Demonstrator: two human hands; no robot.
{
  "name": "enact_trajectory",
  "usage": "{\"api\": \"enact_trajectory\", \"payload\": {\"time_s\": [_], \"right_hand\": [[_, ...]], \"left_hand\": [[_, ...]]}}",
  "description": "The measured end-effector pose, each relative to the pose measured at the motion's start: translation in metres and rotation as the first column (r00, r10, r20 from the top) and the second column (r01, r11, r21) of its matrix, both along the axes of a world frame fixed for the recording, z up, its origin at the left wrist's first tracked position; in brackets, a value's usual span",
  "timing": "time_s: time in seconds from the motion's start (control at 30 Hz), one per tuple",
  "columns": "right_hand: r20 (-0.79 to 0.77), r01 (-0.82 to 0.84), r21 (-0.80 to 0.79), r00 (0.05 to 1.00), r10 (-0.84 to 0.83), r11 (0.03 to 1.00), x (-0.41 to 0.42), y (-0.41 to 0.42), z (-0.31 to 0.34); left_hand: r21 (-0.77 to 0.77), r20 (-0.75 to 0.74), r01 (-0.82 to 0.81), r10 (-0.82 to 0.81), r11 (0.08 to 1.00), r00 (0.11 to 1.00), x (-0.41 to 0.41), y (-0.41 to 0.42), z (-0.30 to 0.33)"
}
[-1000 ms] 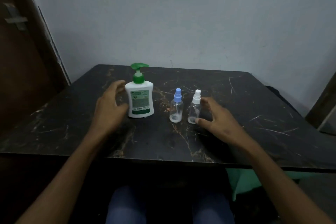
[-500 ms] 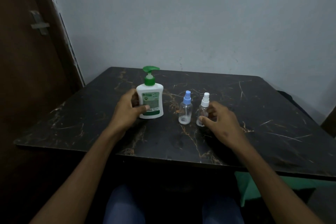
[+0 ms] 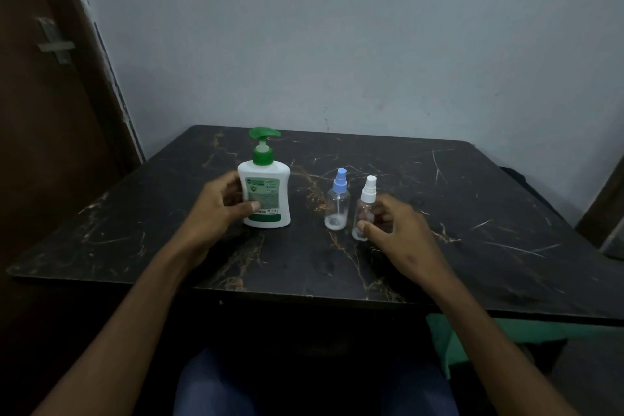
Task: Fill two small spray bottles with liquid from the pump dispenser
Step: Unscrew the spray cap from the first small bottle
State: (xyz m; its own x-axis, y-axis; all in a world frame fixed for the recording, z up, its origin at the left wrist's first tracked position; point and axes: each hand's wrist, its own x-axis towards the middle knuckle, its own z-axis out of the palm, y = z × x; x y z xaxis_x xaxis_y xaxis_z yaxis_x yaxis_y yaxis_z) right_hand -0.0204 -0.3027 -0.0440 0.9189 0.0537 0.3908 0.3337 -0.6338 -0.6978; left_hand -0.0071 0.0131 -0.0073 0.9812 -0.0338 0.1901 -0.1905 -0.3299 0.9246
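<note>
On the dark desk [image 3: 472, 213], both hands at bottles.
Left hand [image 3: 219, 209] grips upright pump dispenser [image 3: 265, 194], left of centre; right hand [image 3: 398, 230] fingers pinch white-capped spray bottle [image 3: 364, 203]; blue-capped spray bottle [image 3: 337, 201] stands untouched between, just beside it.

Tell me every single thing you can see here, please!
white plastic pump dispenser: 1, white with green pump, table's left-middle, upright
clear small spray bottle with blue cap: 1, right of dispenser
clear small spray bottle with white cap: 1, rightmost
black marble-patterned table: 1, black with orange veins
brown wooden door: 1, far left
pale blue wall: 1, behind table
left hand: grips dispenser
right hand: grip on white-capped bottle
</note>
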Motion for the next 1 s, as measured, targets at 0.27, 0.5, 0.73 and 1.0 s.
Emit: {"api": "enact_trajectory", "payload": {"time_s": [0.27, 0.5, 0.73, 1.0], "right_hand": [[0.026, 0.032, 0.003, 0.999, -0.032, 0.999, -0.039, 0.006, 0.024], [0.075, -0.017, -0.118, 0.997, 0.026, 0.993, -0.081, 0.050, 0.029], [0.023, -0.074, -0.086, 0.997, 0.076, 0.994, -0.084, 0.058, 0.037], [0.093, 0.015, -0.383, 0.995, 0.022, 0.923, -0.087, 0.058, 0.074]], "left_hand": [[0.039, 0.396, -0.444, 0.394, 0.895, 0.829, -0.042, -0.012, -0.001], [-0.137, 0.374, -0.073, 0.120, 0.988, 0.920, -0.102, -0.097, -0.027], [-0.196, 0.338, -0.122, 0.184, 0.973, 0.923, -0.082, -0.108, -0.049], [-0.130, 0.426, -0.169, 0.209, 0.977, 0.880, -0.067, -0.109, -0.061]]}}
